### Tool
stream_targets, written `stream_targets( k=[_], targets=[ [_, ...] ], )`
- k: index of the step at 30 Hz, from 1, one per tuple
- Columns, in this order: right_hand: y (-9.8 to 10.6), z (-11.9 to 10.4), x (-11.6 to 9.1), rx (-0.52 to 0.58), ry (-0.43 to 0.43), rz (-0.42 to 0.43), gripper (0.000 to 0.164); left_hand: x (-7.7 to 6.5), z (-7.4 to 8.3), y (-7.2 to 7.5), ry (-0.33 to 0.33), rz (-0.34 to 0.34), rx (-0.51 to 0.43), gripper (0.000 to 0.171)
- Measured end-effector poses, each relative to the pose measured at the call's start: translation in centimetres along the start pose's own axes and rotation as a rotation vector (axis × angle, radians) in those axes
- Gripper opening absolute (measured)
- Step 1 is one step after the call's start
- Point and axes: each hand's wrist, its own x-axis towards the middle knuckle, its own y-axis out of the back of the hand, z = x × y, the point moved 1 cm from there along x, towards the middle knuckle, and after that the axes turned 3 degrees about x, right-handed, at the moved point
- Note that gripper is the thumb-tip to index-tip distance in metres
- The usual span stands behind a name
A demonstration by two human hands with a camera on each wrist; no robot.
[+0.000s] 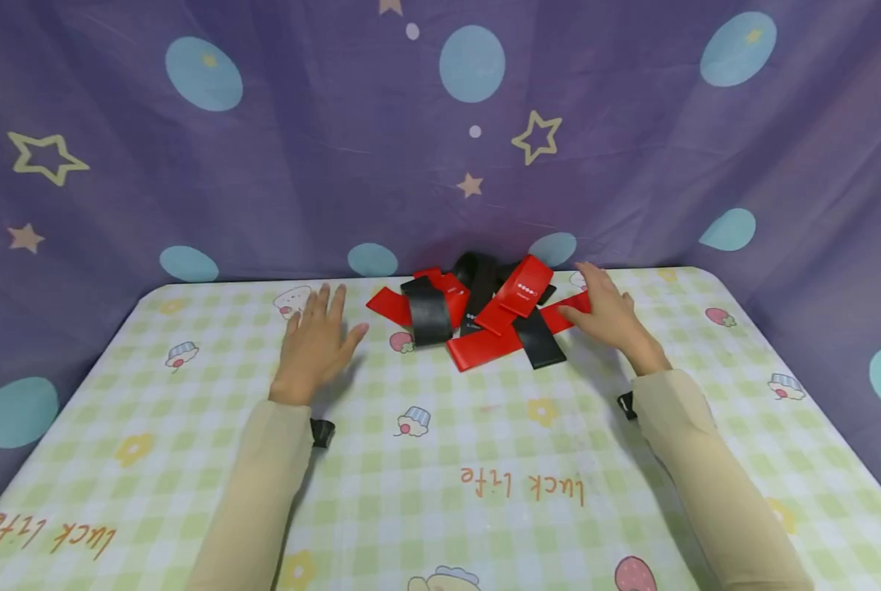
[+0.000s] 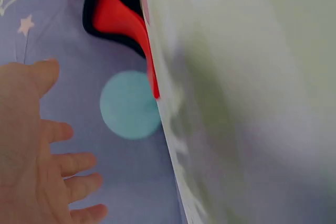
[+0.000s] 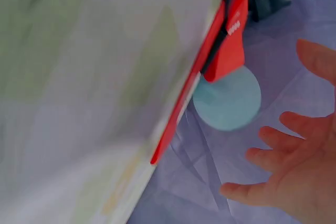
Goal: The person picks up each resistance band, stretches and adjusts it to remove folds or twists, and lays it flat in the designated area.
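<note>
A pile of flat, rubbery resistance bands lies at the far edge of the table. In the head view, a black band [image 1: 430,316] crosses a red band [image 1: 390,306] on the left. Further right, a folded red band [image 1: 526,286] with white print lies over a long red band [image 1: 484,349] and a black band [image 1: 539,338]. My left hand [image 1: 313,345] is left of the pile, fingers spread, holding nothing. My right hand [image 1: 608,312] hovers at the pile's right end, its thumb overlapping the long red band in view; the right wrist view shows the hand [image 3: 310,166] apart from the bands.
A checkered tablecloth [image 1: 440,525] with printed cakes, flowers and lettering covers the table. Directly behind the pile hangs a purple curtain [image 1: 292,164] with stars and blue spots. Dark straps with small black pieces [image 1: 323,432] show at the wrists.
</note>
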Motion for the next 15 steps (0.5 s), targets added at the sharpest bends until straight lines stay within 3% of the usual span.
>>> stream_targets(
  k=[9,15],
  targets=[
    [-1.7,-1.3,1.9,0.085,0.057,-0.068,0.068,0.4,3.5,0.4,-0.085,0.068,-0.052,0.062],
    [-2.4,-2.3,3.0,0.041,0.104,-0.093,0.057,0.7,5.9,0.6,-0.119,0.085,-0.137,0.057]
  ],
)
